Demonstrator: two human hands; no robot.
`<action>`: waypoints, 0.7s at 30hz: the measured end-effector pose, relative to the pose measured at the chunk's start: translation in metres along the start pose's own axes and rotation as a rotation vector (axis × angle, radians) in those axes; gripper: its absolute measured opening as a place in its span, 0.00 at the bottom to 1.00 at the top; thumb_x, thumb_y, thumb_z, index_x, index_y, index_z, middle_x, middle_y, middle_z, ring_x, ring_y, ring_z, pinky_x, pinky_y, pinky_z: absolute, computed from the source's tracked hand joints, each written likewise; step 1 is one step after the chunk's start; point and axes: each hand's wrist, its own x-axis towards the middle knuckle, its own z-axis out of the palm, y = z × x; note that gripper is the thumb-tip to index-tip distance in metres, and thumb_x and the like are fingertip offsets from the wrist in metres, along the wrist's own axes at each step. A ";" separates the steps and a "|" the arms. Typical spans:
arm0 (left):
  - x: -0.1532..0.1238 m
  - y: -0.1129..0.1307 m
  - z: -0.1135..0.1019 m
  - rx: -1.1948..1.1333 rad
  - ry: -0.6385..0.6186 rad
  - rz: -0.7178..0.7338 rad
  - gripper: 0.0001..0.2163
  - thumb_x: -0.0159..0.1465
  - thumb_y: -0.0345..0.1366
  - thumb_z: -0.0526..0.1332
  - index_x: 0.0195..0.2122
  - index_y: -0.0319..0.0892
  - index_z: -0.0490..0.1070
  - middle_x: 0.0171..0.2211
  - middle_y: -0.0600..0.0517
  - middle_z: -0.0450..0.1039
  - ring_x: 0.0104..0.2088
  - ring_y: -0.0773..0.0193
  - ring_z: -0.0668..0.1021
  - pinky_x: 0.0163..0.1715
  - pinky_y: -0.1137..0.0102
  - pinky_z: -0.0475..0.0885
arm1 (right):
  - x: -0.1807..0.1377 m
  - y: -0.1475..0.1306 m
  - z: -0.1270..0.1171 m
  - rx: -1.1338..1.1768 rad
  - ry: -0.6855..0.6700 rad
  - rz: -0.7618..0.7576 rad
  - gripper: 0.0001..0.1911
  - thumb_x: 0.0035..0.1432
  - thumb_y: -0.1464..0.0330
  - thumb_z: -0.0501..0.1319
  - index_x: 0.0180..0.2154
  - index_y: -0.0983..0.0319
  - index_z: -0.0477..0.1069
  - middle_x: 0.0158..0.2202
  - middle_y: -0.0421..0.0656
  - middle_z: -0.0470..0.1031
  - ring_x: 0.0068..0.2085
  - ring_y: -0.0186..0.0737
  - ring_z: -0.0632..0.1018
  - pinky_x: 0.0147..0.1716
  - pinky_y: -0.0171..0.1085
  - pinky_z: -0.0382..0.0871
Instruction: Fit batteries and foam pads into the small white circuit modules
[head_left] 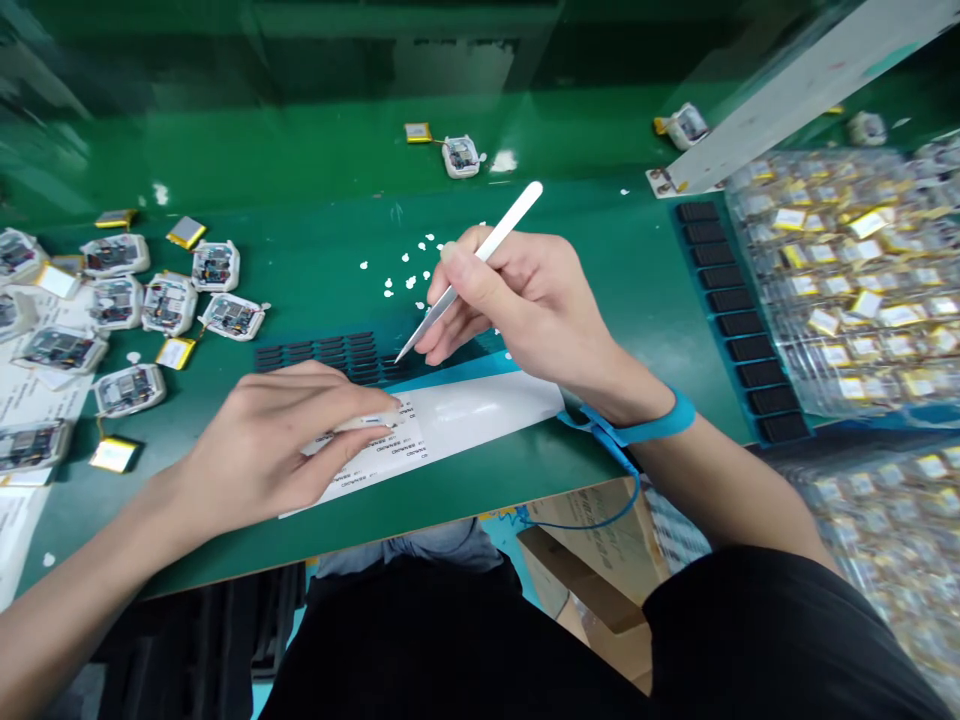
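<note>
My right hand [517,300] is closed around a pair of white tweezers [499,232], gripped like a pen. The tweezers' tip points down to the left, at the edge of a sheet of small black strips [322,352]. Between thumb and fingers, my left hand [277,435] pinches a small white device housing [369,423], mostly hidden by the fingers. Under that hand lies a white backing sheet [480,408] with printed labels on its left part. Small white round tabs [410,283] are scattered on the green table beyond my right hand.
Several open white housings with circuit boards [216,266] and batteries [114,454] lie at the left. Another housing [460,157] sits at the back. At right are a strip of black pads [739,320] and clear trays of batteries [855,270]. A blue wrist strap cord [637,490] hangs over the table's edge.
</note>
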 end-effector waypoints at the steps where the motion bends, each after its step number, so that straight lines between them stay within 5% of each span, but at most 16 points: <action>1: 0.000 0.001 -0.001 -0.021 0.023 -0.038 0.06 0.70 0.31 0.61 0.46 0.43 0.76 0.37 0.51 0.83 0.35 0.62 0.83 0.40 0.68 0.76 | -0.001 0.001 0.000 -0.024 0.002 -0.011 0.20 0.63 0.50 0.63 0.32 0.61 0.70 0.26 0.40 0.81 0.27 0.38 0.84 0.26 0.32 0.80; 7: -0.002 -0.006 0.001 0.190 -0.125 0.102 0.09 0.72 0.32 0.58 0.47 0.38 0.77 0.42 0.43 0.81 0.44 0.53 0.82 0.44 0.60 0.73 | -0.001 0.017 -0.003 -0.291 -0.182 0.051 0.20 0.67 0.54 0.60 0.31 0.62 0.73 0.26 0.39 0.81 0.29 0.34 0.83 0.32 0.32 0.80; 21: -0.001 -0.007 0.004 0.260 -0.118 0.187 0.07 0.72 0.29 0.58 0.46 0.36 0.75 0.40 0.45 0.82 0.45 0.52 0.82 0.45 0.57 0.73 | 0.005 0.013 -0.005 -0.008 -0.211 0.131 0.20 0.65 0.53 0.63 0.32 0.63 0.73 0.26 0.42 0.82 0.29 0.37 0.84 0.29 0.31 0.81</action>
